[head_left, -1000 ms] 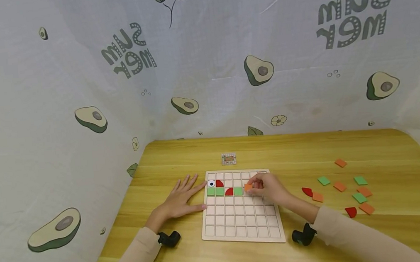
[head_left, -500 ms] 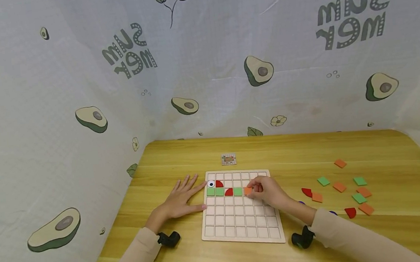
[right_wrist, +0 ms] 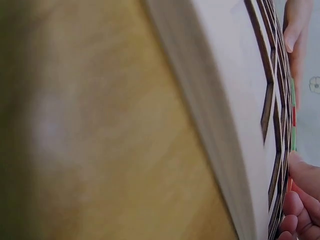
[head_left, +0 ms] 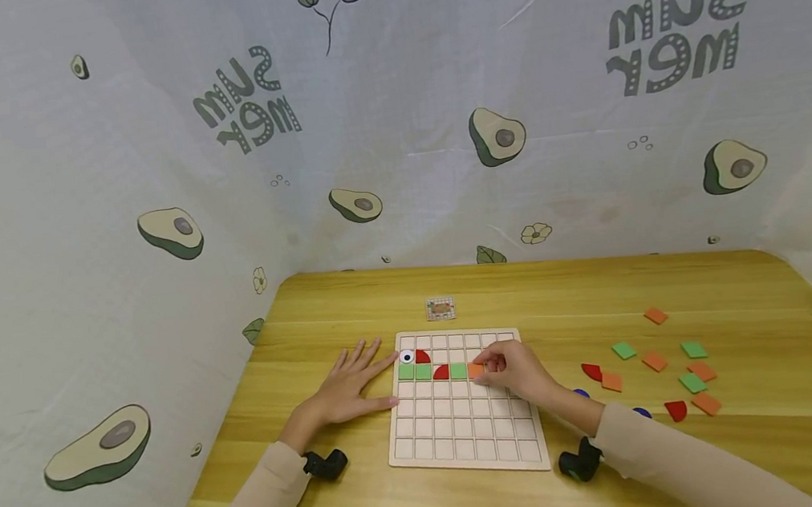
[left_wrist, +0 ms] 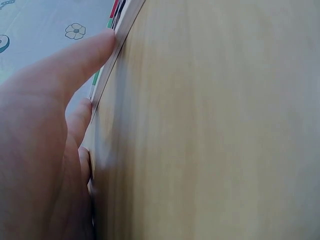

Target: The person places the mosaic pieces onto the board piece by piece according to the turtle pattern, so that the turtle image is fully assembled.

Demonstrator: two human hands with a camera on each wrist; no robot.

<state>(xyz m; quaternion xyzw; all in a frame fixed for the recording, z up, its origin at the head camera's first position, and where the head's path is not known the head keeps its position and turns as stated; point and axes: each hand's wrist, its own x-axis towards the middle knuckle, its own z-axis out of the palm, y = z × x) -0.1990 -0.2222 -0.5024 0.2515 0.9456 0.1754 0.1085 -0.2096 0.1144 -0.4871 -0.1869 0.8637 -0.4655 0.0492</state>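
Observation:
A pale wooden grid board (head_left: 466, 446) lies on the table, its second row partly filled. My right hand (head_left: 518, 371) pinches an orange square tile (head_left: 476, 370) in a cell just right of a green square tile (head_left: 458, 370). In the right wrist view, the right thumb and fingers (right_wrist: 302, 172) are bent at the board's surface. My left hand (head_left: 351, 387) lies spread on the table, its thumb and index fingertip touching the board's left edge. Also on the board are a round eye tile (head_left: 406, 357), red quarter-circle tiles (head_left: 422, 356) and more green squares (head_left: 414, 372).
Loose orange (head_left: 654, 361), green (head_left: 693, 350) and red tiles (head_left: 676, 411) lie scattered to the right. Two blue pieces (head_left: 641, 412) show beside the right forearm, which partly hides them. A small picture card (head_left: 441, 308) lies behind the board. Patterned cloth (head_left: 395, 125) surrounds the table's back and sides.
My right hand has lowered the orange square into its cell, moving slightly toward me and left. The blue pieces have come into view beside the forearm. My left hand stays put.

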